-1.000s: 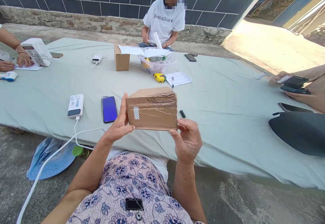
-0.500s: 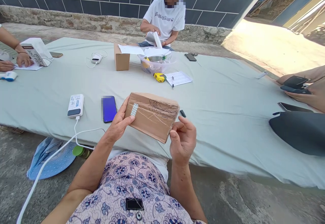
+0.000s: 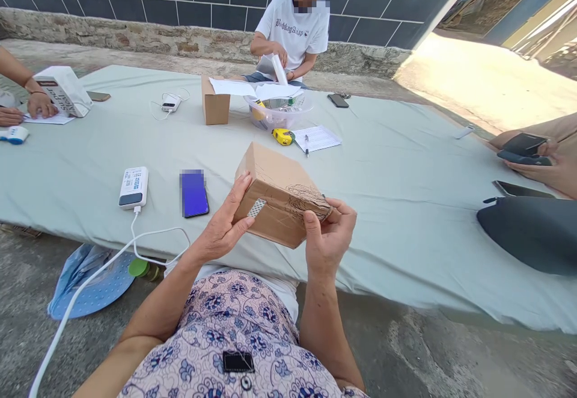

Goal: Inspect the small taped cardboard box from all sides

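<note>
A brown cardboard box [image 3: 279, 175] is held tilted between my two hands, above the near edge of the cloth-covered table. Dark scribbled or crease-like lines mark its right side, and a small patterned sticker [image 3: 256, 208] is on the side facing me. My left hand [image 3: 228, 220] grips the left end, thumb on the near face beside the sticker. Around the right corner closes my right hand [image 3: 331, 232], thumb in front and fingers behind, partly hidden. A phone [image 3: 195, 193] with a blue screen lies left of the box.
On the table [image 3: 406, 205] stand a white power bank [image 3: 134, 187] with a cable, another cardboard box [image 3: 216, 108], a plastic basin [image 3: 265, 120], a yellow tape measure [image 3: 283, 137] and a dark bag [image 3: 527, 232]. A co-worker [image 3: 295, 31] sits opposite; other people's hands show left and right.
The box has turned and tipped, so its top face shows more. My right hand has closed on its right corner, where before its fingers were looser. The left hand has moved slightly right.
</note>
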Tool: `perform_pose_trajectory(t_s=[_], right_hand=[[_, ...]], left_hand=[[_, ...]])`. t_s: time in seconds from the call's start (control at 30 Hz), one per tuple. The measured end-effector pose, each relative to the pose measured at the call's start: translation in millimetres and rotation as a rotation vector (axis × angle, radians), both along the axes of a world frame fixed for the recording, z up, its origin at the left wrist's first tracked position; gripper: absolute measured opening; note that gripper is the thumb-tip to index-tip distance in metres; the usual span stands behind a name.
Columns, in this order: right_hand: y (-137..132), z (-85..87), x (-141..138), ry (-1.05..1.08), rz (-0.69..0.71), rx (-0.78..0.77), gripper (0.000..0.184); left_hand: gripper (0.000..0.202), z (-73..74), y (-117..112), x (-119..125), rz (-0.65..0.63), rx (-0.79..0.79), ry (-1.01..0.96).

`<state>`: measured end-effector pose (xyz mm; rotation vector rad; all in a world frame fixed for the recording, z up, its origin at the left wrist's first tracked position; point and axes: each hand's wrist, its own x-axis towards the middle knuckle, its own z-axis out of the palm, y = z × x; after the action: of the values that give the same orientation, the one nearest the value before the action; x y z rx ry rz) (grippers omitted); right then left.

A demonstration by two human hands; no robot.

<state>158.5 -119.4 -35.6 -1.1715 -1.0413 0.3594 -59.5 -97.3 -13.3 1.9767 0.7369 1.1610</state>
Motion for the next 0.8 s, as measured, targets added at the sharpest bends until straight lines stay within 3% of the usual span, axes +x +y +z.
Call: perform_pose_trajectory(t_s=[0.4, 0.67, 0.8], right_hand=[[1.7, 2.8, 0.4, -0.001, -0.022, -0.029, 0.039], [1.3, 9.3, -0.3, -0.012, 0.092, -0.06, 0.049], [3.1, 8.4, -2.5, 0.02, 0.117, -0.081, 0.053]], left_hand=[[0.075, -1.2, -0.3, 3.8, 0.01, -0.01, 0.004], [0.079, -2.2, 4.0, 4.2, 0.066, -0.164, -0.044], [0.08, -4.0, 6.8, 1.6, 0.079, -0.16, -0.055]])
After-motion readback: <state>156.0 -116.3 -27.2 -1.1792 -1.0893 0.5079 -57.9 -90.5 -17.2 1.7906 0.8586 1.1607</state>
